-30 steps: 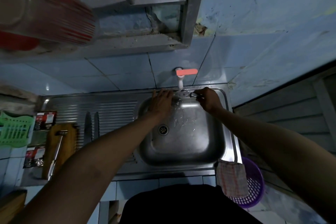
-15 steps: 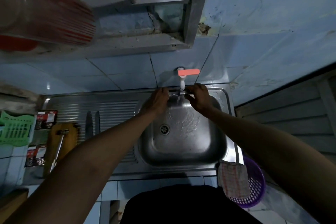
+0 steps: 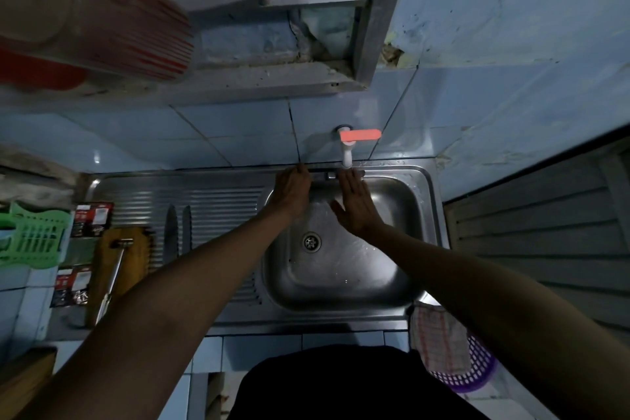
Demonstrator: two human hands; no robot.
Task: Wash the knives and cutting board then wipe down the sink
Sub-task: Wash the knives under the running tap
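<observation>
Steel sink [image 3: 421, 235], both hands at back rim under tap [image 3: 347, 150].
Left hand [image 3: 289, 196] & right hand [image 3: 354, 206]: fingers straight, spread, holding nothing; right fingertips under the spout, left just beside it. 2 knives [image 3: 177, 235] lie side by side on drainboard, well left of left hand. 1 wooden cutting board [image 3: 136, 266] farther left, w/ 1 metal tool on it. 1 checked cloth [image 3: 439, 337] near sink's front-right corner, well behind right hand.

One head-worn camera looks steeply down from above onto the stainless steel sink [image 3: 422, 187]. It sits close, arms reaching forward. The blue tiled wall [image 3: 238, 133] fills the top.
</observation>
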